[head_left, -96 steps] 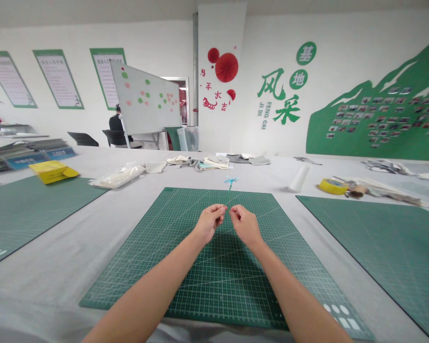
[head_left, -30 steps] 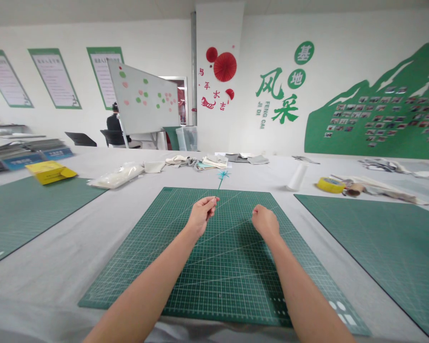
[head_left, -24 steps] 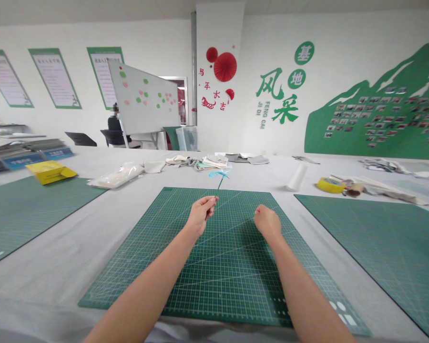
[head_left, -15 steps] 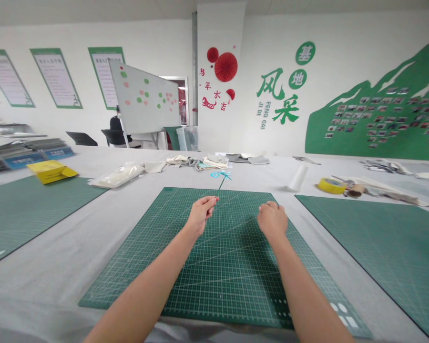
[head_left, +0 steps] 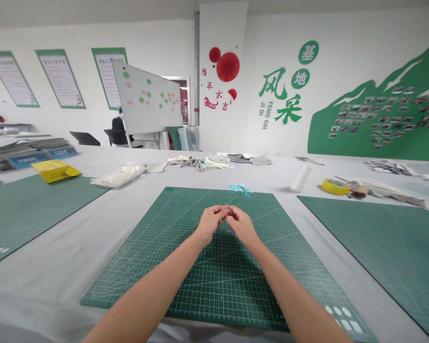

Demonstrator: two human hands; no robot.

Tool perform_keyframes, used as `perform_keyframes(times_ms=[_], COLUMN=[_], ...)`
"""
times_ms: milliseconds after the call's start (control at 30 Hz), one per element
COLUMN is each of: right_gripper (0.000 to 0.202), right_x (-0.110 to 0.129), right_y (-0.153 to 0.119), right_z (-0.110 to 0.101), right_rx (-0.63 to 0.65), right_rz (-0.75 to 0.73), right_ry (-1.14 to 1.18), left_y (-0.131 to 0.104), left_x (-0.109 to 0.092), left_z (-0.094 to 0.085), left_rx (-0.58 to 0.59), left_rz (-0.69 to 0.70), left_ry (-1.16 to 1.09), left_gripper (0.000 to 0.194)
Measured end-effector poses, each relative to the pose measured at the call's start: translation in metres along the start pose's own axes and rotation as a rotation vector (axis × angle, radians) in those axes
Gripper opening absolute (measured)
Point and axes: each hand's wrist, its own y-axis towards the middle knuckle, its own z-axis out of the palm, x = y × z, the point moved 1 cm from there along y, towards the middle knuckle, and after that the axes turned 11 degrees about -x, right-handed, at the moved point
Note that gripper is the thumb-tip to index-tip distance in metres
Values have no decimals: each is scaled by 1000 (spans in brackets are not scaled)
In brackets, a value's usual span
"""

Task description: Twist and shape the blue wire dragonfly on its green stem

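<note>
A light blue craft flower (head_left: 240, 189) on a thin green stem (head_left: 235, 200) rises above the far part of a green cutting mat (head_left: 186, 267), tilted to the right. My left hand (head_left: 211, 223) is closed in a pinch around the lower stem. Right beside it, my right hand (head_left: 241, 226) is closed too, its fingertips meeting the left ones at the same stem. The stem's lower end is hidden by the fingers. Both hands are held over the mat, casting a shadow on it.
More cutting mats lie left (head_left: 50, 209) and right (head_left: 372, 238). Behind are fabric scraps (head_left: 214, 162), a clear plastic bag (head_left: 119, 175), a yellow packet (head_left: 55, 170), a white roll (head_left: 300, 178) and a yellow tape roll (head_left: 334, 186).
My right hand has moved left to meet my left hand at the stem. The flower has tipped from nearly upright over to the right and come lower.
</note>
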Motion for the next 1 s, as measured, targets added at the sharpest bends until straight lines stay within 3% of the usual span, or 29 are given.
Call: perform_keyframes(times_ms=[200,467,800,1000], right_gripper=[24,28,26,23], right_x=[-9,-4,-15,-8], right_y=[3,3,8,6], right_z=[-5,-5,-8,-18], right_rx=[-91,-55,-163,-160], right_rz=[128,249,136,-98], right_ry=[103,242,55,-392], left_y=[5,4,6,6], left_x=[6,6,7,5], left_z=[-4,-4,-4,-5], left_rx=[-29,-4,-7,29], left_rz=[-23,-25,-21,-26], left_ry=[-47,-72,-126,-109], left_gripper=[29,29,31,31])
